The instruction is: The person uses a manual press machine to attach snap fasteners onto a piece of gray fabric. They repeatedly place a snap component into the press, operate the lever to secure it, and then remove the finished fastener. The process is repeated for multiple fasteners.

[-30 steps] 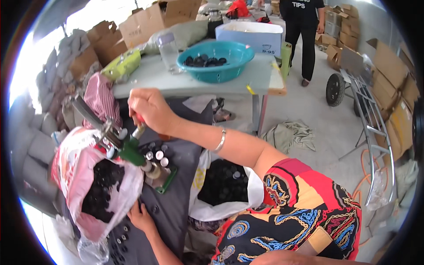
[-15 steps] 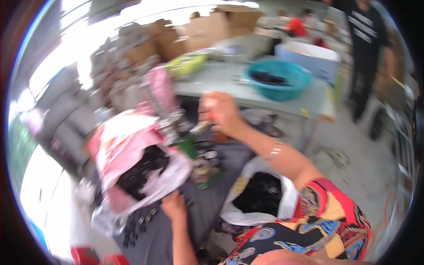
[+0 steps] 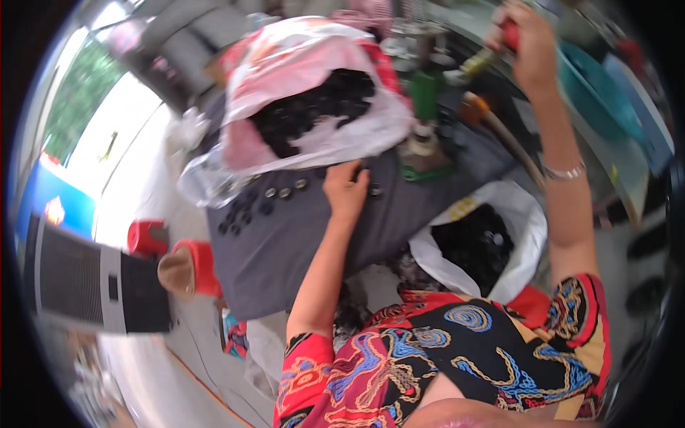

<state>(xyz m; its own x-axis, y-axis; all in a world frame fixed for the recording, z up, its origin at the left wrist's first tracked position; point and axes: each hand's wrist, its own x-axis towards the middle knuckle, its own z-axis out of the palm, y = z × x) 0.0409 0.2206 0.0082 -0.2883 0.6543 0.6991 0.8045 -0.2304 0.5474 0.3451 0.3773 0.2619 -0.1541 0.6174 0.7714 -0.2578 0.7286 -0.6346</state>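
A green hand press (image 3: 426,100) stands on a table covered with dark grey cloth (image 3: 278,250). My right hand (image 3: 531,53) is closed round the red knob (image 3: 510,34) of its lever, raised at the upper right. Just left of the press base, my left hand (image 3: 347,189) rests low over the cloth with curled fingers; whatever they hold is hidden. Small black round parts (image 3: 242,214), some with pale metal centres, lie on the cloth to its left. Beyond the left hand, a pink-and-white bag (image 3: 246,135) gapes over a heap of black pieces (image 3: 314,107).
A white sack (image 3: 531,235) of black pieces sits at the table's right front edge. A wooden-handled tool (image 3: 510,139) lies right of the press. Farther right is a teal basin (image 3: 596,93) on another table. Red stools (image 3: 203,267) and a grey slatted appliance (image 3: 78,278) stand left.
My view has swung down and leftward, so the press and bag appear higher and farther right. The right hand keeps its grip on the knob; the left stays beside the bag's mouth.
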